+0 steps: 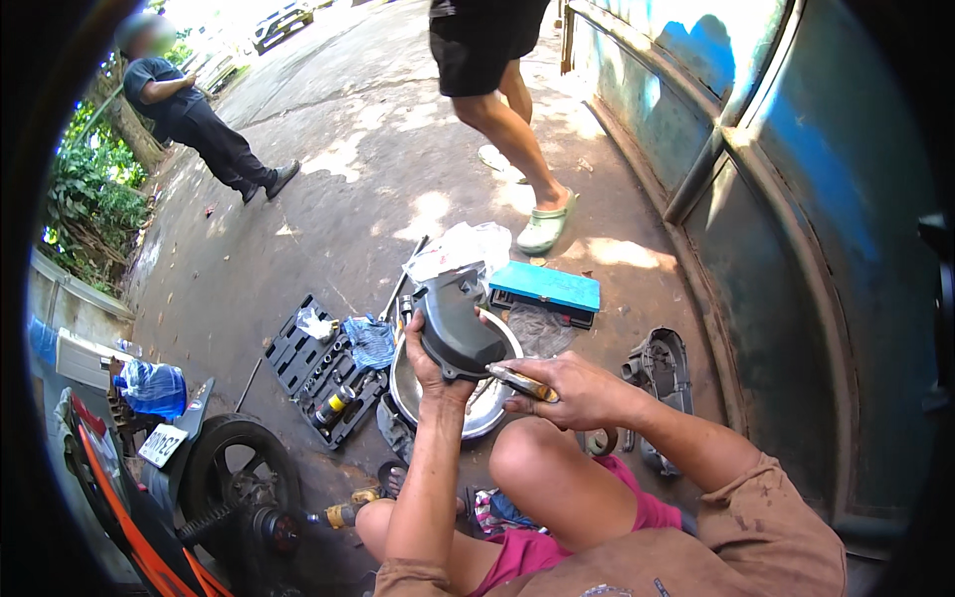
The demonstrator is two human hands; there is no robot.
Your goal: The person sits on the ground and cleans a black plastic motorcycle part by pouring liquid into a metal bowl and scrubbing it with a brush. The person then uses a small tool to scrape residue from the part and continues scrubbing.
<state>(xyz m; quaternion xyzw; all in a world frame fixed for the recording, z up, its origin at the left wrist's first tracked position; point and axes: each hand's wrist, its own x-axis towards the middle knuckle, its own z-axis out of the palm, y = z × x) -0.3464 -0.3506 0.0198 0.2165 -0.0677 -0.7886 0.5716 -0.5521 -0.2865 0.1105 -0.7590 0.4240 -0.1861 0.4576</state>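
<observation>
My left hand (pixel 435 365) grips a curved black plastic cover (pixel 460 328) from its left side and underneath, tilted above a round metal basin (pixel 396 386). Closed round a slim hand tool (pixel 527 384) with a yellow and dark handle is my right hand (pixel 567 388). The tool's pale tip points at the cover's lower right edge; I cannot tell whether it touches, nor its exact kind. Left of the basin lies an open black socket set case (pixel 323 370) with sockets and a blue plastic bag (pixel 369 343) on it.
Beyond the basin are a white plastic bag (pixel 460 249) and a blue toolbox (pixel 547 286). A metal engine casing (pixel 662 366) lies right, near a metal gate (pixel 696 259). A motorcycle wheel (pixel 239 463) and yellow power tool (pixel 343 513) are left. Two people (pixel 537 149) stand ahead.
</observation>
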